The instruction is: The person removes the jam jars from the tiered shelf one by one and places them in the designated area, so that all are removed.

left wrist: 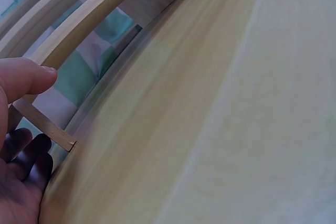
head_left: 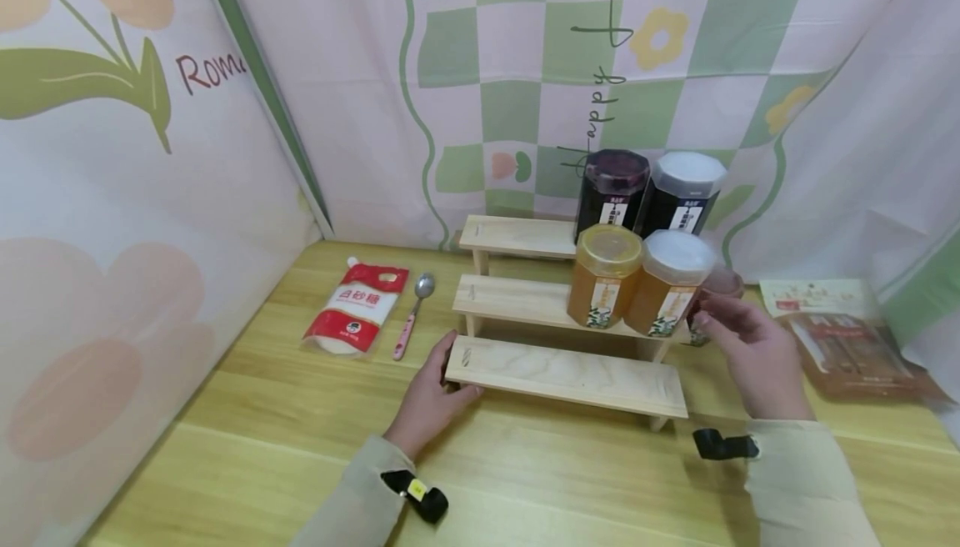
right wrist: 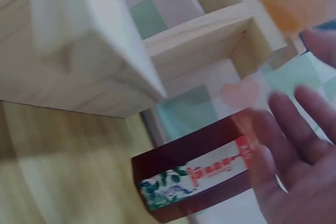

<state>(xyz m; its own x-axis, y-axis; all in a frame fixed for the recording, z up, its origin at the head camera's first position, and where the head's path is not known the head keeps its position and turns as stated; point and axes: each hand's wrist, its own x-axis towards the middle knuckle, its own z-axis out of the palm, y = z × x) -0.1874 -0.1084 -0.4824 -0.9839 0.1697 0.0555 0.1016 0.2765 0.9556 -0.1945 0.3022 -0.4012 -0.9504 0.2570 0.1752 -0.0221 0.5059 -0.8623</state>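
A three-step wooden rack (head_left: 562,372) stands on the table. My left hand (head_left: 433,401) holds the left end of its lowest step, thumb along the front; in the left wrist view the fingers (left wrist: 37,156) curve beside a rack leg. Past the rack's right end is a dark red jar (right wrist: 194,169) with a white and red label, partly hidden in the head view. Beside this jar is my right hand (head_left: 757,355), its fingers loosely spread near the lid end. An amber jar with a yellow lid (head_left: 609,276) and one with a white lid (head_left: 670,284) occupy the middle step.
Two dark jars, one purple-lidded (head_left: 611,193) and one white-lidded (head_left: 684,193), stand on the top step. Left of the rack lie a red and white sugar bag (head_left: 358,308) and a spoon (head_left: 411,318). A brown packet (head_left: 855,351) lies at the right. Printed curtains (head_left: 345,97) enclose the table.
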